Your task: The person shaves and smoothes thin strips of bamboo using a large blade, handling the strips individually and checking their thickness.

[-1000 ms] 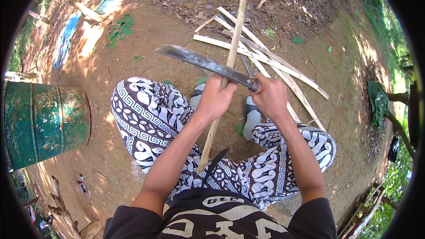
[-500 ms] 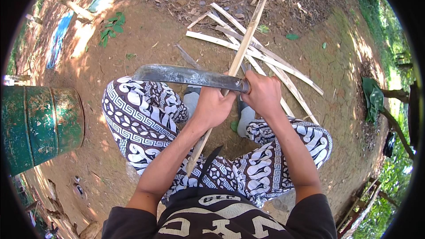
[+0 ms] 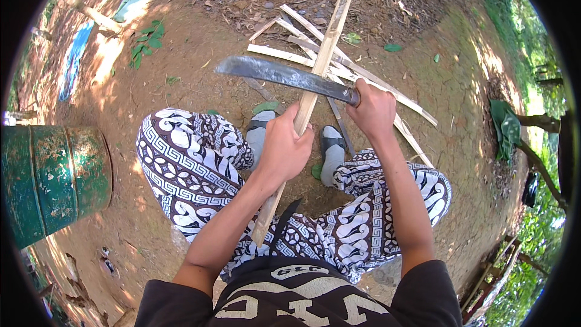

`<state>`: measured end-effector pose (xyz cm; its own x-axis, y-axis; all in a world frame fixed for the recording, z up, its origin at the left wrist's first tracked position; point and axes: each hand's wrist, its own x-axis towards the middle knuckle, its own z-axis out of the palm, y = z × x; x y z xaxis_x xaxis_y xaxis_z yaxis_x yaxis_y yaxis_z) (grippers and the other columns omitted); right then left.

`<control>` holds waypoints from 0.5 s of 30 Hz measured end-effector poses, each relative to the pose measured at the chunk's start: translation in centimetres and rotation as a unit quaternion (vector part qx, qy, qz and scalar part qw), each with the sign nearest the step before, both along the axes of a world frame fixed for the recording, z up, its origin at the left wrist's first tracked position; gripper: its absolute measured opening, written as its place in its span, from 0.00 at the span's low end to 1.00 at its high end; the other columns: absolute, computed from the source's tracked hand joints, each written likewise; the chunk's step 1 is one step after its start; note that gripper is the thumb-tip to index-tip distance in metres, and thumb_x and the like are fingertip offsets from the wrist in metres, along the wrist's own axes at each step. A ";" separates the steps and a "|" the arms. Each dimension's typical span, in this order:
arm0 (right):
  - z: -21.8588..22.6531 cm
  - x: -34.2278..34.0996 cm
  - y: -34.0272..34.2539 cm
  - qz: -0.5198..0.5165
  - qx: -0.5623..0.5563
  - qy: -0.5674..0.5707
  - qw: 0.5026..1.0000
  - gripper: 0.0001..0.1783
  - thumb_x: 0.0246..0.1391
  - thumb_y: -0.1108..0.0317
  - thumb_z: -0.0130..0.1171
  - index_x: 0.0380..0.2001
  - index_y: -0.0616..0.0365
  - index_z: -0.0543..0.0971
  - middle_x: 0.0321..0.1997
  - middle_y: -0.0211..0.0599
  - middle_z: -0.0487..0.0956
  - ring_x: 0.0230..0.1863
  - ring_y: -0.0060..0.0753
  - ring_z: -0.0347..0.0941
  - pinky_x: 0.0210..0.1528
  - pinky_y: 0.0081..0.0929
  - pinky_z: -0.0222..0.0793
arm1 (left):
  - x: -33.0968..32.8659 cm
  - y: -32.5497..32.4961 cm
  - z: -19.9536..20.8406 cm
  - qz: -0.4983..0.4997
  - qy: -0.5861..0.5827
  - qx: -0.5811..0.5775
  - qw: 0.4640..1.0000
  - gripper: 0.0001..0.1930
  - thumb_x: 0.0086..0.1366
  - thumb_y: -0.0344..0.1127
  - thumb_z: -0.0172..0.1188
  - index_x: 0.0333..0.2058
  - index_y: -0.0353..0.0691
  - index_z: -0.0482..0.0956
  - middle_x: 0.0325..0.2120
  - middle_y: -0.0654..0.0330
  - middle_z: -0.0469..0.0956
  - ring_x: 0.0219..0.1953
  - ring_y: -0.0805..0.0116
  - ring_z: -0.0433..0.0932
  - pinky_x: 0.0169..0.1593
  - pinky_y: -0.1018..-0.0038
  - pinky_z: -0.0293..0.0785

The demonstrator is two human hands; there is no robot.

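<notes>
My left hand (image 3: 284, 147) is wrapped round a long pale wooden strip (image 3: 331, 35), which slants from my lap up past the top edge of the view. My right hand (image 3: 370, 108) grips the handle of a machete (image 3: 275, 75). Its broad, dark, scuffed blade points left and lies across the strip, a little beyond my left hand. The blade hides a short piece of the strip. Part of the machete's handle is hidden inside my right fist.
Several split wooden strips (image 3: 387, 88) lie crossed on the dirt ground (image 3: 200, 79) ahead. My sandalled feet (image 3: 331, 156) are between my bent knees. A rusty green drum (image 3: 57, 178) stands at the left, and leafy sprigs (image 3: 148, 42) lie farther off.
The machete has moved away from my lap along the strip, and its blade has shifted right. My right hand has moved slightly up and right. The strip's far end has swung a little left.
</notes>
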<state>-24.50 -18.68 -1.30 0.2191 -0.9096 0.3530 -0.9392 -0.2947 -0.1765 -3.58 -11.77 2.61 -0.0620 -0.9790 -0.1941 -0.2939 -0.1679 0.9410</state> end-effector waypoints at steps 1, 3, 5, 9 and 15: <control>-0.2 -0.3 -0.3 0.008 -0.010 0.005 1.000 0.11 0.38 0.68 0.66 0.25 0.54 0.73 0.18 0.38 0.76 0.20 0.47 0.74 0.24 0.43 0.68 | 0.1 0.1 -0.4 -0.004 -0.004 -0.010 1.000 0.18 0.64 0.29 0.56 0.51 0.28 0.75 0.16 0.57 0.74 0.16 0.72 0.71 0.23 0.70 0.67; -0.3 -0.5 -0.8 0.027 -0.034 0.017 0.999 0.11 0.38 0.67 0.66 0.25 0.54 0.73 0.18 0.38 0.76 0.20 0.47 0.75 0.23 0.43 0.68 | 0.2 0.1 -0.8 -0.006 -0.013 -0.024 1.000 0.19 0.64 0.29 0.56 0.52 0.27 0.75 0.15 0.56 0.74 0.15 0.71 0.71 0.23 0.69 0.67; -0.4 -0.4 -0.6 0.029 -0.031 0.013 0.999 0.10 0.38 0.68 0.64 0.24 0.55 0.73 0.18 0.39 0.76 0.20 0.48 0.74 0.23 0.43 0.67 | 0.1 0.0 -0.9 -0.002 -0.022 -0.032 0.999 0.19 0.64 0.29 0.56 0.52 0.26 0.75 0.16 0.54 0.75 0.15 0.70 0.72 0.23 0.68 0.68; -0.2 0.8 0.7 0.038 0.010 -0.015 0.999 0.08 0.38 0.69 0.63 0.23 0.55 0.74 0.18 0.41 0.76 0.20 0.49 0.74 0.23 0.44 0.67 | 0.4 0.1 -1.5 0.009 -0.048 -0.042 0.998 0.19 0.63 0.28 0.56 0.52 0.26 0.75 0.19 0.49 0.77 0.18 0.64 0.77 0.26 0.66 0.70; 0.4 1.1 -0.5 0.018 0.002 0.010 1.000 0.11 0.36 0.69 0.66 0.24 0.55 0.73 0.18 0.40 0.76 0.20 0.49 0.75 0.24 0.43 0.68 | 0.0 0.6 -2.0 0.020 -0.047 -0.085 0.995 0.19 0.60 0.26 0.56 0.50 0.25 0.75 0.23 0.43 0.78 0.26 0.53 0.81 0.33 0.63 0.74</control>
<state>-23.38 -19.22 -0.86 0.2591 -0.9020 0.3453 -0.9313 -0.3280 -0.1581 -3.56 -11.13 0.65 -0.0106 -0.9995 -0.0294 -0.3789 -0.0232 0.9252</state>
